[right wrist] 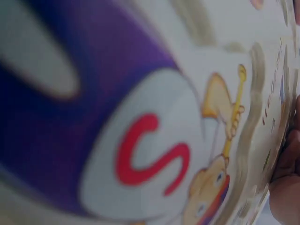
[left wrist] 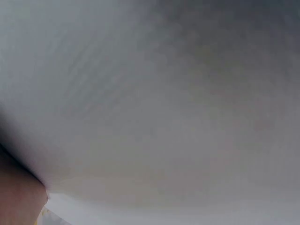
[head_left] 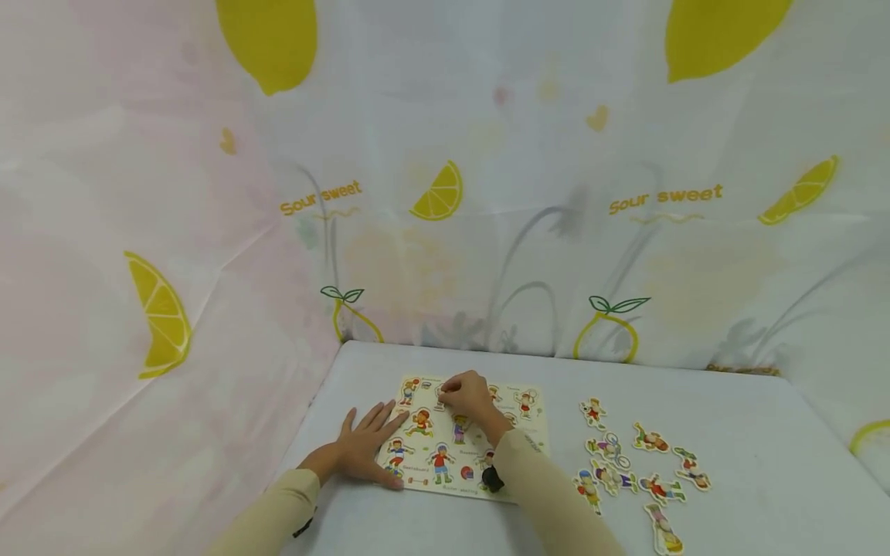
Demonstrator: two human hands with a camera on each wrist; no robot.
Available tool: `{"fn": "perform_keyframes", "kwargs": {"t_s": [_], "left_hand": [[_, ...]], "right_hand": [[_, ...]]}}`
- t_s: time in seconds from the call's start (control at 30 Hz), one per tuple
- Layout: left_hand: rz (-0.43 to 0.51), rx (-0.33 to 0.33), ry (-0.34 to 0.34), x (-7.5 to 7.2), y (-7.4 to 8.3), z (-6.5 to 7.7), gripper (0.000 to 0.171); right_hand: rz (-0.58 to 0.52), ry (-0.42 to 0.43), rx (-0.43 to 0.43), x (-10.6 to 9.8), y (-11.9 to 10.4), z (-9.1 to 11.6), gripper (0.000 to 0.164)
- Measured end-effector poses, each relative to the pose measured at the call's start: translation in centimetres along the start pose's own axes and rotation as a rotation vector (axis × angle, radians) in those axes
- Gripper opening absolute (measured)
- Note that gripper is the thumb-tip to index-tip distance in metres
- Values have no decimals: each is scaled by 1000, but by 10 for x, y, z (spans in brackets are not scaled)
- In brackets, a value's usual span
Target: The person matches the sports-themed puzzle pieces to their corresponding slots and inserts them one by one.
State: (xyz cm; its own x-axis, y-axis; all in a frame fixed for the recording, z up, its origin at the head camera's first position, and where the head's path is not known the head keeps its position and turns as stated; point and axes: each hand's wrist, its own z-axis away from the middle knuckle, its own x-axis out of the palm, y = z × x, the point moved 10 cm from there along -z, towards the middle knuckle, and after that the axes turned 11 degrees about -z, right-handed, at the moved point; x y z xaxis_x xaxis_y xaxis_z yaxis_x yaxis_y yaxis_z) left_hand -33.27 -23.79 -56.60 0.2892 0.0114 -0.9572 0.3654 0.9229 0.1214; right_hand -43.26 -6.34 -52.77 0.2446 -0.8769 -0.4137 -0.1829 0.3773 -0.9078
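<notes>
Only the head view showed both hands whole, along with the puzzle board point(head_left: 480, 440) beneath them, the white table point(head_left: 751, 463) and the lemon-printed backdrop point(head_left: 487, 262) beyond. The right wrist view gave what the head view could not make out: close up, a purple-and-white shape point(right wrist: 103, 140) with a red S-like mark, and beside it a printed figure point(right wrist: 206, 187) with a yellow stick. Part of a hand showed at that view's right edge. The left wrist view held little but a blurred pale surface, with a patch of skin in the lower left corner.

The right hand point(head_left: 473, 401), fingers curled, pinched a small figure piece point(head_left: 439, 399), which lay at its fingertips over the board's far part. The left hand point(head_left: 368, 445) gripped nothing; its fingers were spread flat at the board's left edge. Eight loose figure pieces point(head_left: 650, 439) lay well to the right of the right hand, past its forearm.
</notes>
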Motion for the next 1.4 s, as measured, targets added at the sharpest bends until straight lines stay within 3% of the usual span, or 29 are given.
{"fn": "perform_keyframes", "kwargs": {"t_s": [0.2, 0.4, 0.63, 0.97, 1.2, 1.4], "left_hand": [[-17, -7, 1, -1, 3, 0, 119], [4, 16, -5, 2, 6, 0, 120], [16, 12, -1, 5, 4, -2, 121], [35, 30, 46, 0, -1, -9, 123], [-15, 7, 54, 13, -13, -15, 124], [19, 12, 72, 17, -16, -11, 123]], "right_hand": [[-62, -16, 45, -1, 5, 5, 15], [-47, -14, 51, -1, 7, 7, 15], [36, -41, -14, 6, 3, 3, 13], [35, -16, 25, 0, 2, -7, 12], [59, -59, 58, 8, 6, -7, 22], [34, -58, 45, 13, 3, -1, 27]]}}
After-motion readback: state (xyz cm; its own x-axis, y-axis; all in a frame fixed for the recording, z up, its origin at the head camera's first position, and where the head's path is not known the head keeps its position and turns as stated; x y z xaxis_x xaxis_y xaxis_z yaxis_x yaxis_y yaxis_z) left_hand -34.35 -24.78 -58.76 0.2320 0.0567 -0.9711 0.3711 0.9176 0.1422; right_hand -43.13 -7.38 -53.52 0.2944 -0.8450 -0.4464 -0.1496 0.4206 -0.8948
